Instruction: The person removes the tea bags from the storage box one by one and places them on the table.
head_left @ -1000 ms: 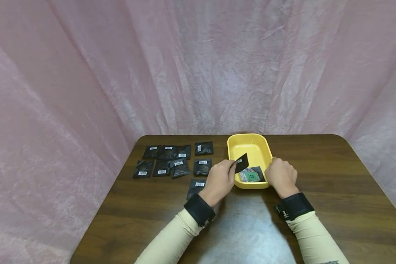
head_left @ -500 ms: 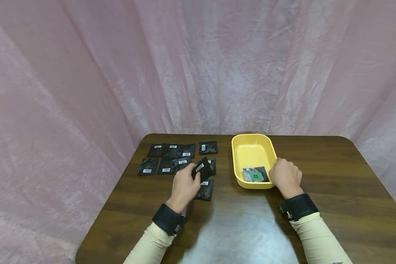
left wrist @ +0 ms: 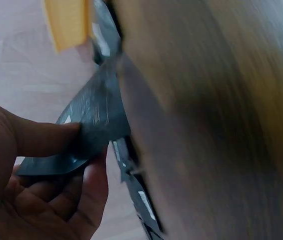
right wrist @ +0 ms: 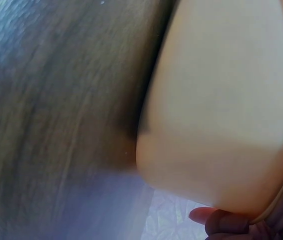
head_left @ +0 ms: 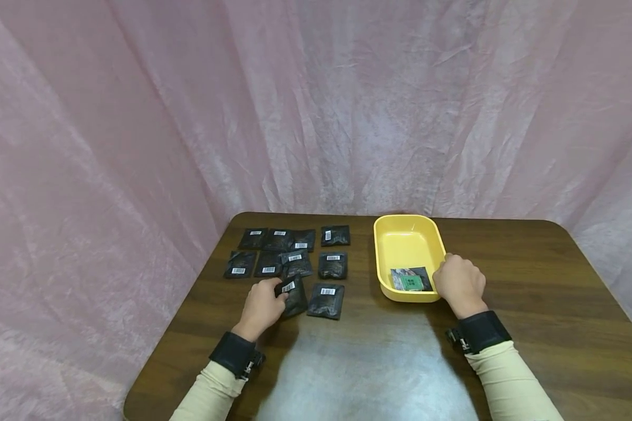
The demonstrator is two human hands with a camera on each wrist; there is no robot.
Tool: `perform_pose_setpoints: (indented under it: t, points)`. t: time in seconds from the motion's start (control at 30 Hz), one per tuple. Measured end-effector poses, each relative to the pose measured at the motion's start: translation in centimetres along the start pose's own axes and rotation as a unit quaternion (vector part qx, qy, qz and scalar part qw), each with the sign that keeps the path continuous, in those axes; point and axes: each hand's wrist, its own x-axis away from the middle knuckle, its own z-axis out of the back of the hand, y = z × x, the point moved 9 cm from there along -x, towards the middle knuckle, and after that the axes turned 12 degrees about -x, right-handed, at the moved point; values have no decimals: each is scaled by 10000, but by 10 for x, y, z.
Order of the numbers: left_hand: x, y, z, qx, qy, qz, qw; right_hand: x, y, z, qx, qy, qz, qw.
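My left hand (head_left: 261, 309) pinches a black sachet (head_left: 296, 301) with a white barcode label, low over the near end of the group of sachets. In the left wrist view the thumb lies on top of the sachet (left wrist: 94, 107) and the fingers are beneath it. A yellow plastic tray (head_left: 406, 248) stands right of the middle, and my right hand (head_left: 460, 283) grips its right side near the front corner. Inside the tray, at its near end, lies a sachet with a green label (head_left: 412, 282). Curled fingertips (right wrist: 226, 221) show at the tray's wall in the right wrist view.
Several more black sachets lie barcode up at the left of the wooden table (head_left: 537, 304), among them a single near one (head_left: 326, 300) and an overlapping pair (head_left: 295, 263). A pink curtain (head_left: 347, 105) hangs behind the table.
My left hand has carried the black sachet from over the tray leftward and down to the near end of the sachet group. The right hand has stayed on the tray. The head view has shifted slightly.
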Motion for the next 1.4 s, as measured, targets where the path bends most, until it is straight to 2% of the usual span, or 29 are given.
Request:
perform_pose_setpoints:
  t: [0.23,0.4,0.47,0.67,0.87,0.9,1.07,1.1,1.13,1.4]
  points:
    - [-21,-8,-19,-174,-509,-131,9985,0,0,1,-27,28,-3,10000]
    - [-28,-15,-30,-303,-887,-81,9956,0,-2,0,-48,64,16,10000]
    - [-28,-21,-32,-259,-893,75,9956,0,-3,0,-47,62,34,10000]
    - [-27,-34,-29,-259,-614,523,9964,0,-3,1,-22,9,-2,10000]
    - [-31,-42,-34,-440,-421,587,9964,-1,-1,2,-21,-17,-49,10000]
    - [-35,-47,-41,-529,-370,551,9964,-1,-2,2,-22,-10,-49,10000]
    - [-32,-41,-37,-525,-503,640,9953,-1,0,1,-31,-26,-77,10000]
    - [-34,-44,-41,-573,-435,570,9958,-1,0,1,-35,-24,-75,10000]
    - [-30,-38,-34,-508,-488,624,9956,-1,0,1,-38,-21,-72,10000]
    - [-27,-26,-28,-364,-402,536,9971,-2,2,0,-32,74,-1,10000]
